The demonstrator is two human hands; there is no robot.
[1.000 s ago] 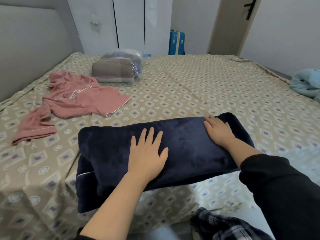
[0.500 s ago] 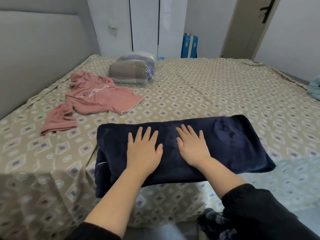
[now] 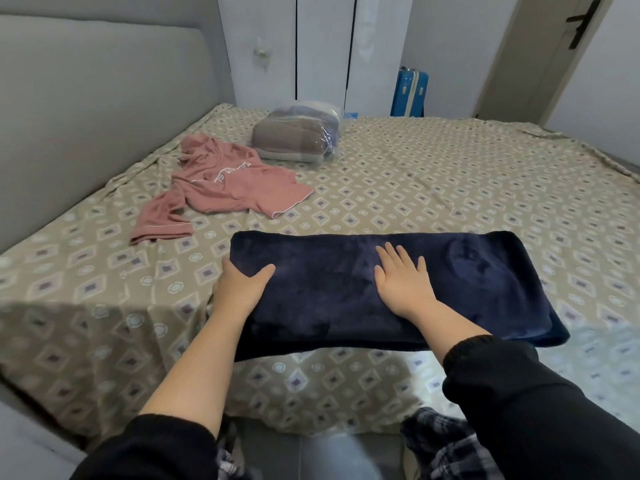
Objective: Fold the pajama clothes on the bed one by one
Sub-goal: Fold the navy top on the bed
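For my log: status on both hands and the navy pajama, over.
Left grip holds left end of navy pajama. Right grip flat on its middle. Folded to a long strip. Pink pajama top lies apart, unfolded.

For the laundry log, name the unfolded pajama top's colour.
The pajama top is dusty pink with white piping; head view.

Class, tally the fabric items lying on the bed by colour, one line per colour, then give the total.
Navy: 1, the folded garment
Pink: 1, the crumpled top
Grey-brown: 1, the plastic-wrapped bundle
Total: 3
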